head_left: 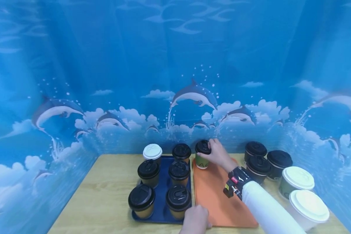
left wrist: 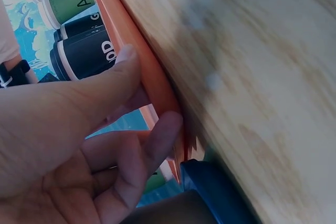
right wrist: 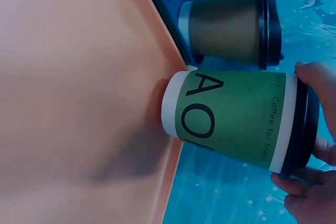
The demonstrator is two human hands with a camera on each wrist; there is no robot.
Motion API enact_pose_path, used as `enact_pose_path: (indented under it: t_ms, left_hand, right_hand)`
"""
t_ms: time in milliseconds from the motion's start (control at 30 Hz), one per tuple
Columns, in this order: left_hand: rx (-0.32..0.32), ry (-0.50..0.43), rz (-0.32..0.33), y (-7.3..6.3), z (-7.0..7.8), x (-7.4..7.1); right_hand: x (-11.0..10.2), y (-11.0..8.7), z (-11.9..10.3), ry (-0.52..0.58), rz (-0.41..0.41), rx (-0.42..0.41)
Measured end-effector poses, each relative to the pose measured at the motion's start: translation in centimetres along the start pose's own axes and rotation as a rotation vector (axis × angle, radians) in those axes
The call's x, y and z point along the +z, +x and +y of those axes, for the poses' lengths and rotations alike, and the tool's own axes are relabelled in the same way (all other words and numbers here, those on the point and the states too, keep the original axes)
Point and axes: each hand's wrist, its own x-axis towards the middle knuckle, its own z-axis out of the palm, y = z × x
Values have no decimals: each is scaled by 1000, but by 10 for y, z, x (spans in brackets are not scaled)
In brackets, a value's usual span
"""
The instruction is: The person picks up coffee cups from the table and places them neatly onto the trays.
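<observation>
In the head view my right hand [head_left: 219, 156] grips a green paper coffee cup [head_left: 202, 161] by its black lid [right wrist: 303, 124]. The cup is upright at the back left corner of the orange tray [head_left: 222, 208]; in the right wrist view its white base is right at the tray surface, and I cannot tell whether it bears weight there. Down at the front, my left hand [head_left: 194, 218] holds the orange tray's near rim [left wrist: 152, 72] near its left corner, thumb and curled fingers at the edge. Its fingers are partly hidden in the head view.
Left of the orange tray lies a dark blue tray [head_left: 161, 213], carrying several black-lidded brown cups [head_left: 178, 198] and one white-lidded cup [head_left: 152, 152]. Several black-lidded cups [head_left: 255, 149] and two white-lidded cups [head_left: 308, 208] stand on the wooden table [head_left: 105, 188] at right. A dolphin-print curtain [head_left: 175, 65] surrounds the table.
</observation>
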Motion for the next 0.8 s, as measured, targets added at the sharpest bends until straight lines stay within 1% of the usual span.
enact_pose_path:
  t_ms: [133, 200, 367, 467, 600, 800]
  left_hand:
    - [20, 23, 58, -3, -2, 3]
    - [22, 24, 68, -3, -2, 4]
    - [15, 23, 60, -3, 0, 5]
    - [14, 31, 70, -3, 0, 6]
    - [20, 47, 87, -3, 1, 7]
    - [15, 49, 51, -1, 2, 7]
  right_hand:
    - [7, 2, 1, 13, -35, 7]
    - [9, 2, 2, 23, -51, 21]
    - [9, 0, 0, 53, -93, 46]
    - [8, 0, -2, 59, -117, 59]
    - [8, 0, -3, 55, -125, 77]
    - [7, 1, -3, 44, -131, 82]
